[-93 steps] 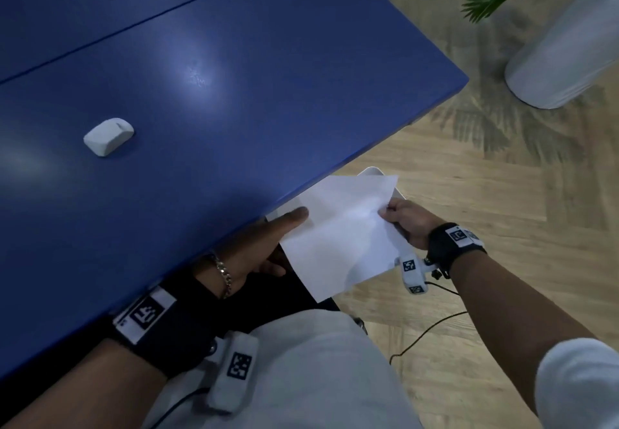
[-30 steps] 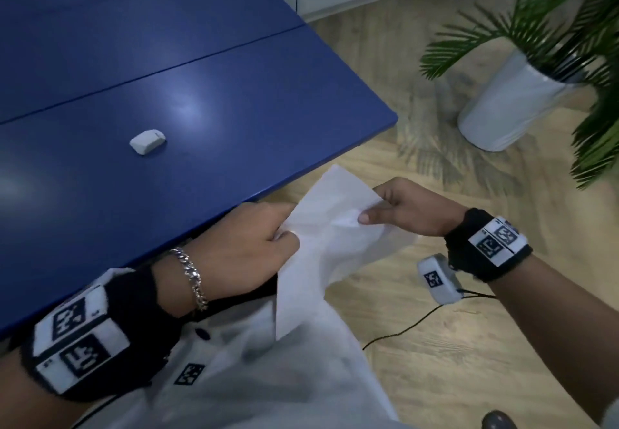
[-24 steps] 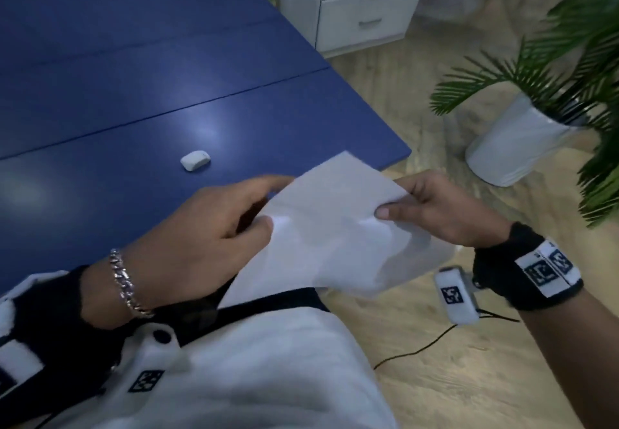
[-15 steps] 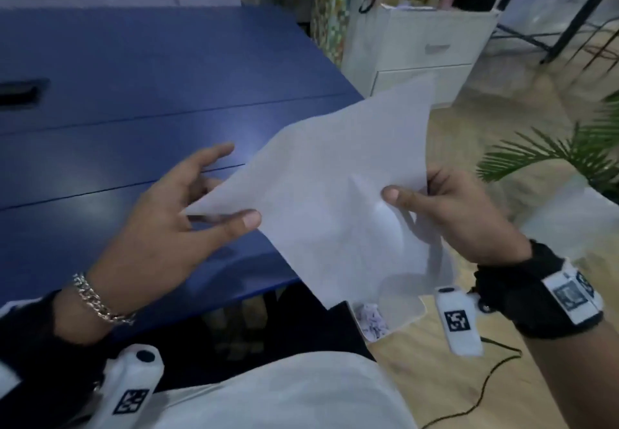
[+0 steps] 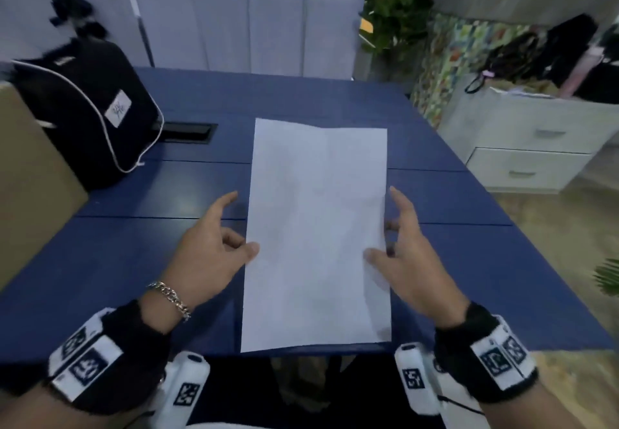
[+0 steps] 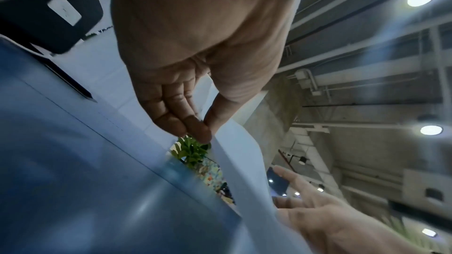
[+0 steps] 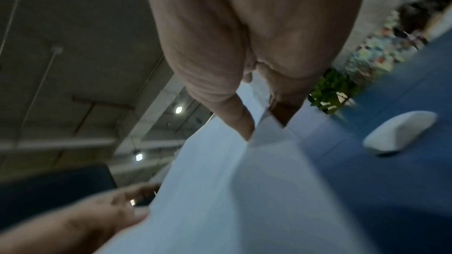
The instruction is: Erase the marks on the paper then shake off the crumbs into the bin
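Observation:
A white sheet of paper [image 5: 318,227] is held lengthwise just over the blue table [image 5: 134,261], its near edge at the table's front. My left hand [image 5: 249,249] pinches its left edge between thumb and fingers, which the left wrist view shows at the left hand [image 6: 208,128] on the paper [image 6: 244,161]. My right hand [image 5: 371,254] pinches the right edge, as the right hand [image 7: 254,132] also shows on the paper [image 7: 232,190]. A white eraser [image 7: 398,132] lies on the table beside the sheet; the head view hides it. No bin is in view.
A black backpack [image 5: 83,110] and a cardboard box [image 5: 26,177] stand at the table's left. A black cable slot [image 5: 187,132] sits behind the sheet. A white drawer cabinet [image 5: 522,147] and a plant [image 5: 398,3] stand off to the right.
Both hands have lifted the paper from low beside the table's right edge up over the tabletop and turned it flat and lengthwise. The view has swung up from the floor.

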Demonstrator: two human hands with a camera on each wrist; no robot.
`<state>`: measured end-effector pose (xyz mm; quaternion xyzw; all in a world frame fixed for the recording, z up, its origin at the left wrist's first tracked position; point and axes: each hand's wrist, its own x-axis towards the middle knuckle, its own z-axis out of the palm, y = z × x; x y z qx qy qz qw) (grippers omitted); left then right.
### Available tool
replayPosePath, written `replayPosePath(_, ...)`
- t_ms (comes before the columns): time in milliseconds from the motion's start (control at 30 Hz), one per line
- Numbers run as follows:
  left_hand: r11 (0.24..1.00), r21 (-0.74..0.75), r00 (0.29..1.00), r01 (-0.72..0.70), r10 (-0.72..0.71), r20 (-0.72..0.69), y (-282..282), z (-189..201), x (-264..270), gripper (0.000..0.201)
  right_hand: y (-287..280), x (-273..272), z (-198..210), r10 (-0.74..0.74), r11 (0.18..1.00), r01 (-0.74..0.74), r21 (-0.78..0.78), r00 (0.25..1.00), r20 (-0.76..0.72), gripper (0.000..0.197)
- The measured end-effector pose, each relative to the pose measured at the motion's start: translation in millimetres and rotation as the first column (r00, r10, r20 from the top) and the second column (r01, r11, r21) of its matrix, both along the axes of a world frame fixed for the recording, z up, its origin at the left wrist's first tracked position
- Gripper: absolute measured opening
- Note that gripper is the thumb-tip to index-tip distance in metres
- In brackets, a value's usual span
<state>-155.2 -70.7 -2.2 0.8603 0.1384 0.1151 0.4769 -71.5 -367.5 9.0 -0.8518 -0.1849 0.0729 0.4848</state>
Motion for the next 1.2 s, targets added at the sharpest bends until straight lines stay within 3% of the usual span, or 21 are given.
replayPosePath(67, 0.991, 0.131, 0.996, 0.003, 0.009, -0.087, 9, -7, 2, 0.091, 9, 4, -19, 0.012, 0.992, -0.005, -0.126, 0.998, 0.059, 0.096)
replayPosePath(167, 0.959, 0.273, 0.979, 0.072, -0.015, -0.202, 13, -15, 8, 0.086, 18, 11, -38, 0.017, 0.950, 0.014, -0.313, 0.995, 0.097, 0.080)
replayPosePath(300, 0.915, 0.371, 0.956, 0.157, -0.047, -0.289, 10, -21, 17, 0.069, 17, 15, -41, 0.045, 0.912, -0.023, -0.410, 0.998, 0.044, 0.074)
replayPosePath(367, 0.868, 0.440, 0.932, 0.231, -0.066, -0.357, 10, -18, 20, 0.075, 18, 16, -38, 0.047, 0.904, -0.022, -0.428, 0.998, 0.049, 0.070)
replayPosePath(467, 0.766, 0.503, 0.861, 0.401, -0.127, -0.493, 8, -12, 15, 0.099, 16, 8, -31, 0.043, 0.869, 0.028, -0.494, 0.990, 0.132, 0.064)
replayPosePath(533, 0.677, 0.503, 0.780, 0.537, -0.171, -0.602, 2, -8, 6, 0.110, 10, -2, -26, 0.134, 0.806, -0.015, -0.592, 0.979, 0.157, 0.066)
replayPosePath(633, 0.571, 0.507, 0.685, 0.646, -0.140, -0.715, -5, -6, -6, 0.111, 4, -16, -22, 0.261, 0.719, -0.173, -0.673, 0.965, 0.031, 0.068)
replayPosePath(700, 0.563, 0.511, 0.679, 0.649, -0.127, -0.723, -6, -7, -7, 0.110, 3, -19, -26, 0.291, 0.688, -0.205, -0.696, 0.957, 0.005, 0.065)
replayPosePath(1000, 0.559, 0.512, 0.673, 0.652, -0.116, -0.731, -5, -5, -2, 0.110, 4, -18, -28, 0.250, 0.730, -0.214, -0.648, 0.967, -0.038, 0.062)
replayPosePath(1133, 0.585, 0.506, 0.688, 0.634, -0.128, -0.715, -7, -6, -9, 0.113, 1, -22, -31, 0.234, 0.777, -0.197, -0.598, 0.972, -0.017, 0.065)
replayPosePath(1200, 0.613, 0.499, 0.733, 0.613, -0.206, -0.648, -8, -4, -21, 0.111, -6, -25, -30, 0.179, 0.832, -0.142, -0.537, 0.984, 0.018, 0.062)
